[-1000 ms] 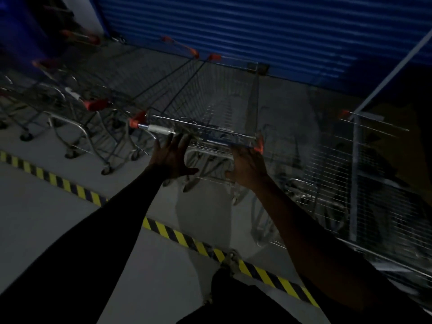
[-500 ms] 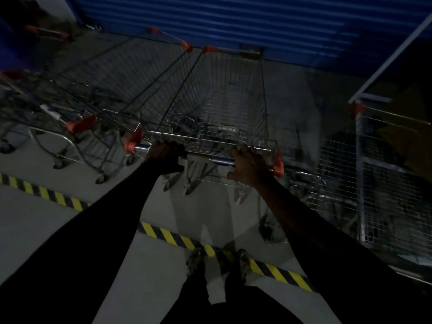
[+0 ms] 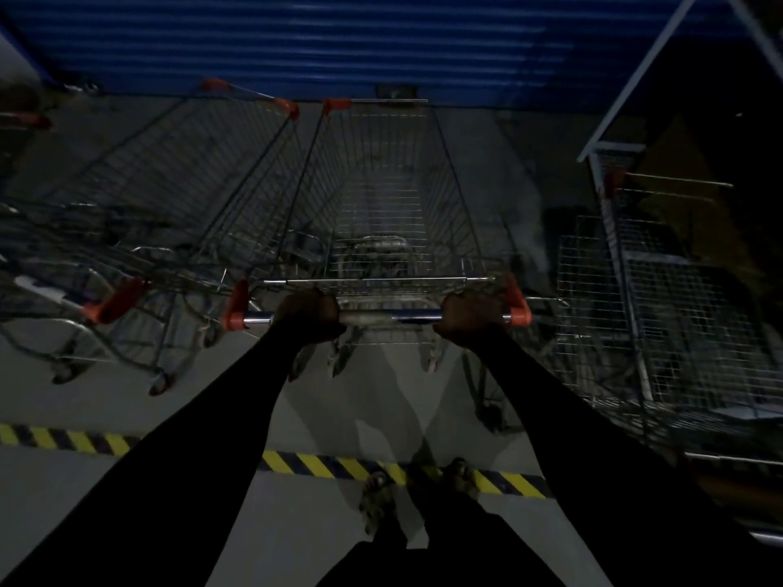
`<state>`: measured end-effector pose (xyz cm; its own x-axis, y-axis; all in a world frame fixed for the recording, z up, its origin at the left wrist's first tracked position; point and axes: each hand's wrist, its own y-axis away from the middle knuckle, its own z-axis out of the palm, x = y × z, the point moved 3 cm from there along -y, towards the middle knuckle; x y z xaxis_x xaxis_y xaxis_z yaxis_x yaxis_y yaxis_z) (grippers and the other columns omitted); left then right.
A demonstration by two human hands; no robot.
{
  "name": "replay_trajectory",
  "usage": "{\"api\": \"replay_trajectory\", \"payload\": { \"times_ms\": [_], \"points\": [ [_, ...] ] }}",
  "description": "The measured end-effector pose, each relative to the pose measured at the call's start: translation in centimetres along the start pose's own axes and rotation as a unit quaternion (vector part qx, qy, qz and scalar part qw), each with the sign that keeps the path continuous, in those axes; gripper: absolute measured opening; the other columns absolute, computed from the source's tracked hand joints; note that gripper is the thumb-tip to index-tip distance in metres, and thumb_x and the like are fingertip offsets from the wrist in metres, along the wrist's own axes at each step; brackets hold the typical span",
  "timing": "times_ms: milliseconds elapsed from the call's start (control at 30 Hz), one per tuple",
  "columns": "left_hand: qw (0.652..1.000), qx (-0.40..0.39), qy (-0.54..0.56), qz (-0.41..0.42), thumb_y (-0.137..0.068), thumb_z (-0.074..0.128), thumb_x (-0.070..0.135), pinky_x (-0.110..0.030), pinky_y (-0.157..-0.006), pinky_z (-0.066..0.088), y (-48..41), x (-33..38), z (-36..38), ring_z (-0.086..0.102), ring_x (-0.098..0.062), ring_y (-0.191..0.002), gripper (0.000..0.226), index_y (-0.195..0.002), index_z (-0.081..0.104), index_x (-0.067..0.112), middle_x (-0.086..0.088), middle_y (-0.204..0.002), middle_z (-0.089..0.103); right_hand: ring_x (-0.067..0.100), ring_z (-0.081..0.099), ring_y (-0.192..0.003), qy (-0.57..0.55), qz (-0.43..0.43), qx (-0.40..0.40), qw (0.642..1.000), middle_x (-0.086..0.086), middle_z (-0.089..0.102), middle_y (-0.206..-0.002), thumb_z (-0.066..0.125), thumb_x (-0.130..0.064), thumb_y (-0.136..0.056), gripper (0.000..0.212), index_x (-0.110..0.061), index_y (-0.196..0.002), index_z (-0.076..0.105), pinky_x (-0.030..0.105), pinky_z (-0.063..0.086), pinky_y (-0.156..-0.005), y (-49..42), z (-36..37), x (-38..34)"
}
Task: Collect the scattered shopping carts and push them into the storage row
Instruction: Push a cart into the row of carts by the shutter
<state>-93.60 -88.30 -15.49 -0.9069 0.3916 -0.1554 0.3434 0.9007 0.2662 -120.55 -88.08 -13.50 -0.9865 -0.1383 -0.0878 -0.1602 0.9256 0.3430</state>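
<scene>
- Fingers of both hands were curled round the handle bar [image 3: 390, 317] of one shopping cart [image 3: 381, 197]. The left hand [image 3: 307, 315] gripped it a little in from the left orange end cap [image 3: 235, 305]. The right hand [image 3: 470, 317] gripped just beside the right cap [image 3: 517, 300].
- Ahead of the fingers the cart's wire basket ran straight out, its far end close to the blue shutter [image 3: 339, 40].
- Counted: two hands on one bar and one cart held. Off the left fingers stood at least two neighbour carts [image 3: 178, 197], blurred. Off the right fingers stood wire-mesh carts [image 3: 661, 324]; their number could not be told.
- Beyond the left fingers, the nearest neighbour's rim lay just beside the held basket, almost meeting it at the far corners.
- Beyond the right fingers, a strip of bare floor [image 3: 521, 171] separated the basket from the mesh carts.
- Behind the fingers, under the arms, yellow-and-black tape [image 3: 330, 466] crossed the floor, and the person's two feet [image 3: 377, 497] stood on it.
</scene>
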Motion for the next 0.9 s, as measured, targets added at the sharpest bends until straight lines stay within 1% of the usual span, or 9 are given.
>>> {"api": "replay_trajectory", "payload": {
  "times_ms": [33,167,233,333,467,567,700,833,900],
  "points": [
    [1.000,0.011,-0.006,0.012,-0.042,0.088,0.039,-0.034,-0.045,0.050,-0.6,-0.1,-0.5,0.063,-0.034,-0.051,0.044,-0.060,0.063,0.008,-0.016,-0.057,0.061,0.032,0.063,-0.093,0.010,-0.006,0.033,0.999,0.013,0.065,-0.096,0.053,-0.035,-0.086,0.030,-0.009,-0.098,0.064,0.032,0.040,-0.072,-0.4,-0.1,0.1],
    [0.999,-0.051,0.017,0.004,-0.081,0.062,0.046,-0.041,-0.081,0.051,-4.1,0.5,-1.8,0.062,-0.037,-0.100,0.046,-0.103,0.064,0.006,-0.019,-0.105,0.065,0.025,0.057,-0.044,0.058,-0.035,0.119,0.991,0.006,0.056,-0.048,0.054,-0.031,-0.054,0.017,-0.014,-0.053,0.057,0.024,0.044,-0.050,-2.4,-0.2,1.7],
    [0.999,-0.051,0.014,-0.010,-0.085,0.055,0.049,-0.040,-0.083,0.049,-5.9,0.7,-2.0,0.061,-0.036,-0.103,0.049,-0.108,0.062,0.007,-0.018,-0.110,0.064,0.021,0.054,-0.038,0.067,-0.017,0.090,0.994,0.001,0.053,-0.044,0.051,-0.035,-0.053,0.020,-0.016,-0.047,0.054,0.018,0.040,-0.048,-2.9,-1.2,2.5],
    [0.999,-0.052,0.002,-0.006,-0.086,0.048,0.051,-0.039,-0.085,0.048,-8.7,1.1,-3.2,0.061,-0.034,-0.103,0.050,-0.109,0.062,0.008,-0.015,-0.110,0.064,0.024,0.055,-0.042,0.070,-0.012,0.113,0.991,0.004,0.055,-0.048,0.067,-0.035,-0.048,0.022,-0.016,-0.052,0.056,0.021,0.040,-0.049,-4.9,-1.5,4.2],
    [0.982,-0.114,0.118,-0.093,-0.085,0.056,0.037,-0.036,-0.091,0.048,-13.8,1.3,-4.7,0.061,-0.031,-0.106,0.038,-0.112,0.065,0.012,-0.012,-0.116,0.063,0.025,0.053,-0.044,0.063,-0.008,0.163,0.985,0.008,0.053,-0.050,0.060,-0.023,-0.051,0.011,-0.013,-0.053,0.056,0.025,0.040,-0.049,-8.1,-2.2,6.8],
    [0.990,-0.064,0.106,-0.072,-0.082,0.063,0.038,-0.035,-0.084,0.050,-16.5,1.8,-5.9,0.064,-0.031,-0.099,0.037,-0.106,0.068,0.010,-0.013,-0.107,0.066,0.023,0.051,-0.043,0.072,0.012,0.203,0.977,0.008,0.051,-0.047,0.052,-0.017,-0.058,0.007,-0.013,-0.052,0.054,0.025,0.038,-0.051,-9.9,-3.4,8.5],
    [0.997,0.058,-0.015,0.051,-0.049,0.075,0.048,-0.024,-0.040,0.047,-19.3,2.6,-7.0,0.060,-0.026,-0.042,0.040,-0.052,0.064,0.009,-0.009,-0.049,0.059,0.024,0.051,-0.044,0.066,0.027,0.195,0.978,0.008,0.052,-0.048,0.053,-0.016,-0.059,0.007,-0.014,-0.052,0.054,0.027,0.043,-0.054,-12.0,-4.2,10.9],
    [0.997,0.040,-0.016,0.059,-0.049,0.078,0.051,-0.024,-0.041,0.046,-20.1,3.3,-6.7,0.060,-0.025,-0.043,0.044,-0.052,0.066,0.009,-0.009,-0.051,0.060,0.024,0.053,-0.046,0.073,0.036,0.175,0.981,0.007,0.053,-0.050,0.053,-0.021,-0.055,0.008,-0.014,-0.053,0.055,0.028,0.042,-0.055,-12.5,-4.4,11.9],
    [0.999,-0.015,0.017,0.027,-0.060,0.080,0.047,-0.028,-0.055,0.052,-19.4,3.8,-8.3,0.067,-0.028,-0.063,0.042,-0.072,0.071,0.008,-0.012,-0.071,0.067,0.023,0.052,-0.045,0.075,0.033,0.175,0.981,0.007,0.052,-0.049,0.049,-0.023,-0.057,0.011,-0.015,-0.051,0.053,0.026,0.039,-0.054,-11.9,-4.3,11.8]
  ]
}}
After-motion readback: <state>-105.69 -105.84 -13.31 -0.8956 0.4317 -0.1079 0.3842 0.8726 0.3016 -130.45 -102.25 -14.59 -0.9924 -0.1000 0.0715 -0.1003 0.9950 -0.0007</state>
